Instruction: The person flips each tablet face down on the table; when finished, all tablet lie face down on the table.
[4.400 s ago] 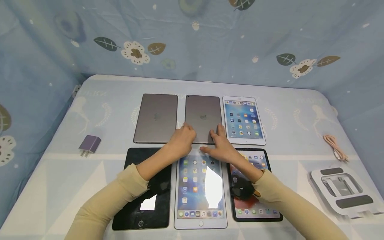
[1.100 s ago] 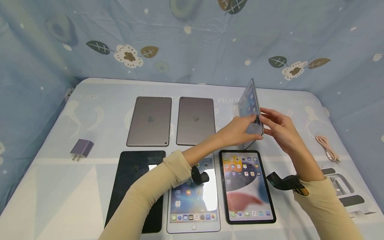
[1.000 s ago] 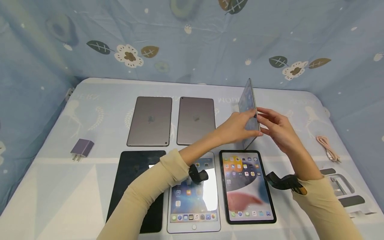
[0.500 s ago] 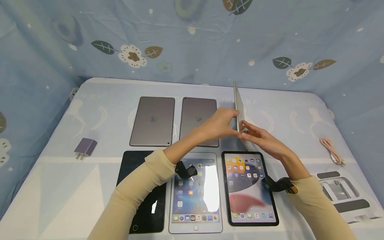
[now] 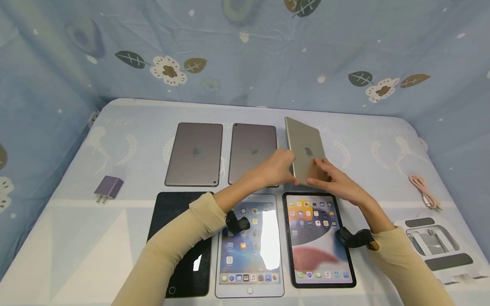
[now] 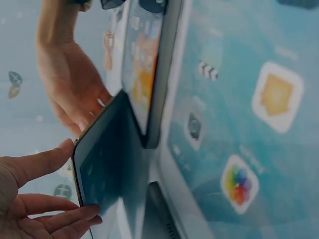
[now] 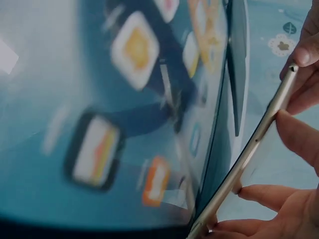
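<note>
Left hand (image 5: 277,170) grips the near-left edge of a gold tablet (image 5: 306,148), fingers curled round it. Right hand (image 5: 337,182) pinches the near-right corner, thumb on the back. The tablet is tilted, back side up, between both hands, raised off the surface (image 5: 363,127). Apple logo visible on its back; no readable text. Thin metal edge shows in the right wrist view (image 7: 249,144).

Just left of the left hand: two grey tablets, (image 5: 253,151) and (image 5: 195,154), face down, each with an Apple logo. Under the forearms, near row: black-framed tablet (image 5: 319,238) with lit home screen, white tablet (image 5: 249,246) with lit app icons, dark-screen tablet (image 5: 180,242). Icon labels too small to read.

Far left of hands: purple charger plug (image 5: 109,188). Far right: pink cable (image 5: 423,189), white tablet stand (image 5: 436,246). Faint mirrored print on the surface cloth, unreadable.
</note>
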Demonstrator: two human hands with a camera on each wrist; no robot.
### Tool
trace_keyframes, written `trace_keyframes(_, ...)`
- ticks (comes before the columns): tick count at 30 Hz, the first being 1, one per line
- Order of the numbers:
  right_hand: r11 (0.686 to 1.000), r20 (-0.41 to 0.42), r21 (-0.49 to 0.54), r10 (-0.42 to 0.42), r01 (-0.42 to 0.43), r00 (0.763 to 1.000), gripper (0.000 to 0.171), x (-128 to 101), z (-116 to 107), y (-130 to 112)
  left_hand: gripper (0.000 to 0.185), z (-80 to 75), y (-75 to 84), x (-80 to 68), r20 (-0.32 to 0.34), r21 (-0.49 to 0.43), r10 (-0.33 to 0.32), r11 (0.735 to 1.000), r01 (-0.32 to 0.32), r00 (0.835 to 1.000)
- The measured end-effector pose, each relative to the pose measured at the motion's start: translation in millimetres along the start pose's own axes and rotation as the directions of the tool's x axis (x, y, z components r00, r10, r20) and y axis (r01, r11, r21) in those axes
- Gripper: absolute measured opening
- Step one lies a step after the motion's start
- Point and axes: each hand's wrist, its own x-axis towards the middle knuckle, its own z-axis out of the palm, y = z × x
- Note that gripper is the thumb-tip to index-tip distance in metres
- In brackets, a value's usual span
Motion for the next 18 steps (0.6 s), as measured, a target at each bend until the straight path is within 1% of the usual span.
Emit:
trace_keyframes(3, 0.995, -0.035, -0.094, 0.034, -0.037, 0.999, 0.086, -2, -2, 4, 0.035, 8.3, -1.9, 8.4, 0.012, -0.014, -0.008, 1.0, 0.008, 1.0)
trace_keyframes(6, 0.983, -0.068, -0.178, 0.041, -0.053, 0.997, 0.088, -1, -2, 6, 0.033, 15.4, -4.4, 15.6, 0.018, -0.006, -0.02, 1.0, 0.02, 1.0)
trace_keyframes(8, 0.975, -0.082, -0.217, 0.039, -0.056, 0.996, 0.088, -1, 0, 7, 0.031, 19.5, -6.0, 19.1, 0.014, 0.003, -0.029, 1.0, 0.028, 1.0)
trace_keyframes(11, 0.966, -0.092, -0.253, 0.036, -0.059, 0.995, 0.087, 0, 1, 7, 0.028, 24.9, -7.9, 22.7, -0.003, 0.014, -0.03, 0.999, 0.03, 1.0)
trace_keyframes(14, 0.96, -0.1, -0.273, 0.037, -0.063, 0.994, 0.087, -1, 2, 6, 0.024, 29.8, -8.6, 24.6, -0.022, 0.032, -0.014, 0.999, 0.015, 1.0)
trace_keyframes(16, 0.957, -0.105, -0.284, 0.035, -0.064, 0.994, 0.087, -1, 3, 6, 0.022, 33.2, -8.0, 24.8, -0.034, 0.064, -0.007, 0.998, 0.009, 0.999)
trace_keyframes(18, 0.954, -0.111, -0.293, 0.034, -0.066, 0.993, 0.086, -1, 4, 6, 0.019, 36.2, -6.6, 24.6, -0.046, 0.119, 0.007, 0.993, -0.002, 0.999)
